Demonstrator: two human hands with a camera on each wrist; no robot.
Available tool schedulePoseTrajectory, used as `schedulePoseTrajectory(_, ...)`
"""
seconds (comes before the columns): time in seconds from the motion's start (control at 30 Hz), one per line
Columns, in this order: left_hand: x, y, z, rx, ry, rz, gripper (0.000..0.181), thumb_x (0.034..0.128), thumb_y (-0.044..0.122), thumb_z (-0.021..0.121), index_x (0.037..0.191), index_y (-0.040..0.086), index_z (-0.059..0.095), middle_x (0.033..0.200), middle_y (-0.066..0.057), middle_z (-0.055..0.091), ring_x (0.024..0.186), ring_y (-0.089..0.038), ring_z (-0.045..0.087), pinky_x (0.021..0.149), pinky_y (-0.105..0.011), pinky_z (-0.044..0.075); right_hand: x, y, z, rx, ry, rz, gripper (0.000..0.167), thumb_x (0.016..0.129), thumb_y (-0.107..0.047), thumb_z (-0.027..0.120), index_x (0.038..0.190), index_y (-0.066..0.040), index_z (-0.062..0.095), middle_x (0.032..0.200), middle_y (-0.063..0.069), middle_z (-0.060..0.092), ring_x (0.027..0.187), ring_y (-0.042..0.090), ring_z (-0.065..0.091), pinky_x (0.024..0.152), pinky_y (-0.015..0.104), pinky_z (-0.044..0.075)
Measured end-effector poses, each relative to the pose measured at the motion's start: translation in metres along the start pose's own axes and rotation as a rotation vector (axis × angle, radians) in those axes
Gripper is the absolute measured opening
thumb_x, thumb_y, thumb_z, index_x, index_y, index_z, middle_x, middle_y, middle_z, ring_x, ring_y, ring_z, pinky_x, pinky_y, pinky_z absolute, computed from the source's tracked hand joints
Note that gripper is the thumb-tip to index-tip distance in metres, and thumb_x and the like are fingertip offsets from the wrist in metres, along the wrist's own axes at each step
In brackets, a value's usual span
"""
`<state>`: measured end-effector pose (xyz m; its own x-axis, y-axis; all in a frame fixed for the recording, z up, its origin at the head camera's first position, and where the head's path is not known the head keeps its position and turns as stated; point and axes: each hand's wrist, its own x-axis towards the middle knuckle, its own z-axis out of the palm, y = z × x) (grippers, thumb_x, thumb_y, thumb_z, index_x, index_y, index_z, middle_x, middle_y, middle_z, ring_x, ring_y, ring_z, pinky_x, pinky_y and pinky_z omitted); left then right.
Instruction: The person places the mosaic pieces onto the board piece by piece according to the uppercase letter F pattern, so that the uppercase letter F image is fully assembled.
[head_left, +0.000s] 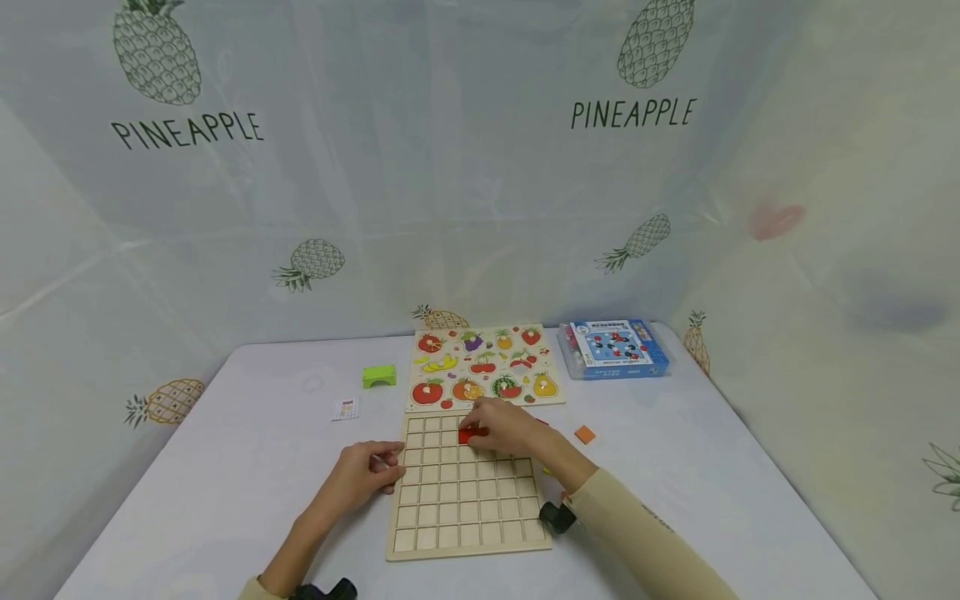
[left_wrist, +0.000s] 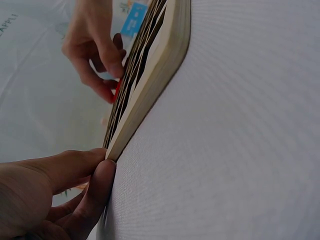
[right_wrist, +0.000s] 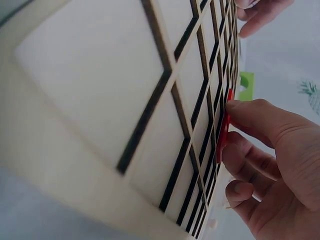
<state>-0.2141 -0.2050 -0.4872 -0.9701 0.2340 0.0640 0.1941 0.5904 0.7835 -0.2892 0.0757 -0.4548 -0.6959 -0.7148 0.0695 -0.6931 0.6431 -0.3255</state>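
A wooden grid board (head_left: 447, 510) with rows of square cells lies flat on the table. Near its far edge, my right hand (head_left: 504, 427) pinches a red tile (head_left: 471, 435) between thumb and fingers. In the right wrist view the red tile (right_wrist: 223, 135) lies close against the grid, and whether it sits inside the cells I cannot tell. At the board's left side my left hand (head_left: 362, 475) grips the edge with thumb and finger, as the left wrist view shows at the board's rim (left_wrist: 150, 95).
Behind the grid stands a fruit picture board (head_left: 465, 367). A boxed set (head_left: 613, 350) lies at the back right, a green block (head_left: 379, 376) and a small card (head_left: 346, 409) at the left. An orange tile (head_left: 585, 434) lies to the right; my right forearm partly covers other tiles.
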Motion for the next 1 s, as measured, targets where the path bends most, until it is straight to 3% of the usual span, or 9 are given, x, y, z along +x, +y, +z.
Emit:
schedulePoseTrajectory(0.17, 0.001, 0.0, 0.002, 0.004, 0.001, -0.013, 0.04, 0.0843, 0.008, 0.075, 0.121, -0.003, 0.066, 0.085, -0.003, 0.063, 0.058, -0.01, 0.065, 0.056, -0.018, 0.05, -0.011, 0.005, -0.007, 0.014, 0.016, 0.035, 0.026, 0.093, -0.026, 0.069, 0.115, -0.014, 0.073, 0.108, 0.002, 0.064, 0.088, 0.01, 0.058, 0.075, 0.022, 0.05)
schedulePoseTrajectory(0.4, 0.001, 0.002, 0.001, 0.0, 0.002, -0.011, 0.04, 0.0841, 0.006, 0.074, 0.122, -0.004, 0.065, 0.085, -0.004, 0.063, 0.058, -0.011, 0.065, 0.054, -0.02, 0.052, -0.038, 0.027, -0.026, 0.041, 0.06, 0.118, 0.025, 0.093, -0.021, 0.068, 0.115, -0.011, 0.073, 0.117, 0.009, 0.064, 0.1, 0.023, 0.061, 0.086, 0.039, 0.053)
schedulePoseTrajectory(0.53, 0.0, 0.001, 0.0, -0.002, 0.001, -0.009, 0.04, 0.0843, 0.006, 0.074, 0.122, -0.004, 0.065, 0.085, -0.004, 0.063, 0.057, -0.011, 0.065, 0.054, -0.02, 0.052, -0.053, 0.039, -0.031, 0.054, 0.062, 0.189, 0.025, 0.091, -0.021, 0.07, 0.114, -0.011, 0.073, 0.106, 0.004, 0.064, 0.084, 0.015, 0.055, 0.072, 0.027, 0.05)
schedulePoseTrajectory(0.63, 0.0, 0.001, -0.001, 0.007, 0.002, -0.008, 0.04, 0.0845, 0.006, 0.074, 0.122, -0.004, 0.065, 0.085, -0.004, 0.063, 0.057, -0.011, 0.065, 0.054, -0.02, 0.051, -0.061, 0.046, -0.033, 0.058, 0.067, 0.199, 0.026, 0.089, -0.02, 0.072, 0.113, -0.009, 0.074, 0.098, 0.004, 0.063, 0.075, 0.013, 0.05, 0.062, 0.022, 0.043)
schedulePoseTrajectory(1.0, 0.0, 0.001, 0.001, -0.013, 0.004, -0.025, 0.041, 0.0835, 0.007, 0.075, 0.122, -0.003, 0.066, 0.085, -0.004, 0.064, 0.058, -0.011, 0.065, 0.055, -0.02, 0.052, -0.073, 0.06, -0.031, 0.036, 0.07, 0.257, 0.03, 0.085, -0.024, 0.077, 0.111, -0.01, 0.075, 0.097, 0.002, 0.066, 0.072, 0.01, 0.048, 0.06, 0.022, 0.04)
